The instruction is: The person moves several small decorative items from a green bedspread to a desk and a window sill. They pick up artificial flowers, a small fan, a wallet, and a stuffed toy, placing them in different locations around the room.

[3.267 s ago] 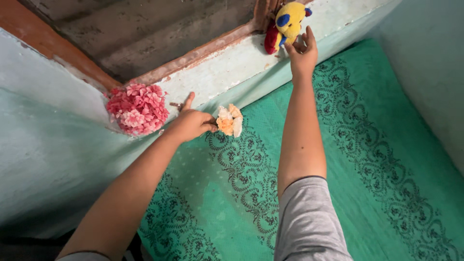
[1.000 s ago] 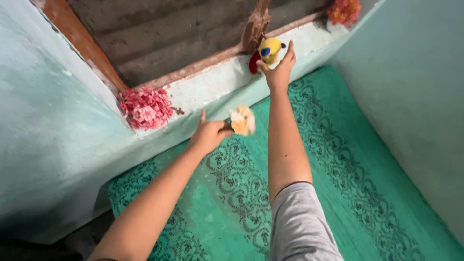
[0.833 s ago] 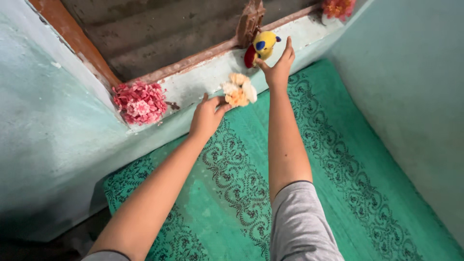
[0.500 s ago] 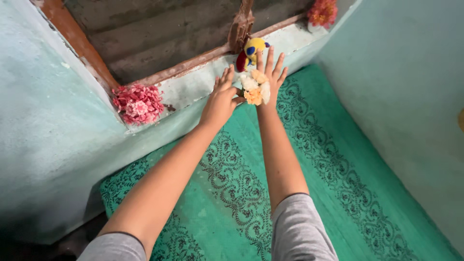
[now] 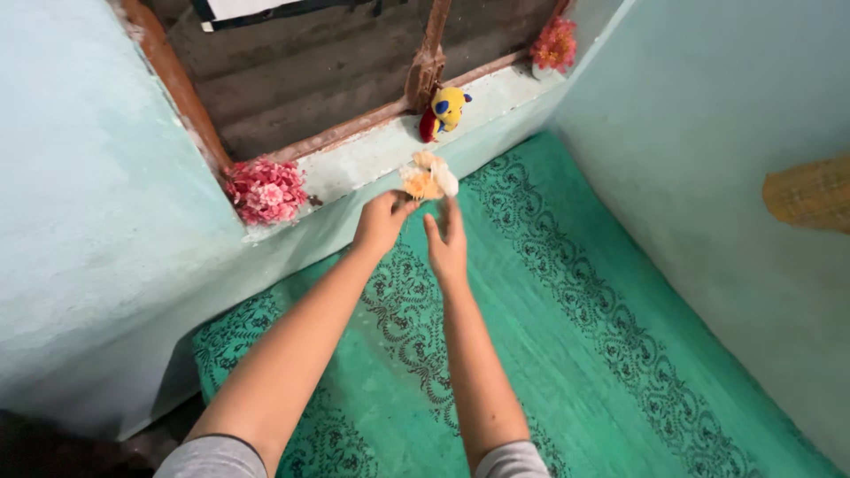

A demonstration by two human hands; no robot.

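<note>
Holding a small posy (image 5: 428, 176) of cream and orange flowers by its stem, the left hand (image 5: 381, 224) is clenched around it just below the blooms, which stand up in front of the sill (image 5: 359, 164), over its front edge near the middle. The right hand (image 5: 447, 243) is beside it, open and holding nothing, fingers (image 5: 451, 215) pointing up toward the posy and close under it, not clearly touching.

By the look of it, the posy is being carried along the sill with the free hand coming in to help. Any setting down would call for a bare stretch of sill and a light grip, since the blooms look soft and loose.

On the sill's left corner sits a pink bunch (image 5: 265, 188) of flowers, well apart from the posy. Farther along, against the window post (image 5: 426, 62), leans a yellow toy (image 5: 444, 110) with blue and red patches. At the far right corner of the sill is a red bunch (image 5: 554, 42). Below the sill lies a green mat (image 5: 567, 310) with dark scroll borders, between pale green walls (image 5: 708, 106).

The posy's stem is hidden inside the left fist, so how it is bound cannot be told. The blooms are blurred, and whether they are real or cloth is unclear. A woven yellow thing (image 5: 810, 190) on the right wall is cut off by the picture's edge. Both arms run off the bottom, with grey sleeves (image 5: 211, 460) just showing.
</note>
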